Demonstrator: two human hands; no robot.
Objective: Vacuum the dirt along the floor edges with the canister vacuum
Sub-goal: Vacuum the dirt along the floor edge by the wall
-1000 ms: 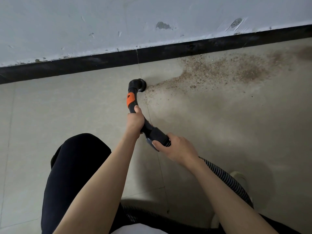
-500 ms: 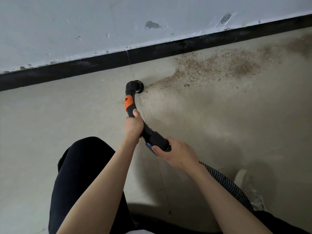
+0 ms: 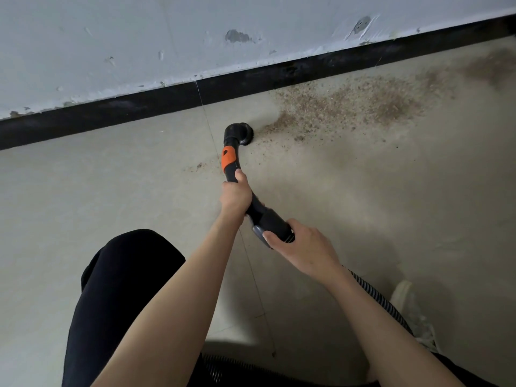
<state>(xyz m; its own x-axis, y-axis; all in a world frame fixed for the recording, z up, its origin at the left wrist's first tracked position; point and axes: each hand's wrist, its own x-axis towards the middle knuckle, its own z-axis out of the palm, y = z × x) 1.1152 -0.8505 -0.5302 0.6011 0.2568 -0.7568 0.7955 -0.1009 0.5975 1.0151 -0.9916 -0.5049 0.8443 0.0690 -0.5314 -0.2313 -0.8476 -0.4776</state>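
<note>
near the black skirting board [image 3: 139, 110], the round brush head [image 3: 245, 134] of the vacuum wand [image 3: 233, 160] rested on the pale floor tiles [image 3: 83, 191] at the left edge of a brown dirt patch [image 3: 349, 104] spread along the wall's foot. the left hand [image 3: 236, 195] was wrapped closed around the wand just below its orange band [image 3: 228, 157]. the right hand [image 3: 303, 251] gripped the thick black cuff [image 3: 272, 220] where the ribbed hose [image 3: 377, 298] joined, fingers curled about it. a few crumbs [image 3: 198, 166] lay left of the wand.
</note>
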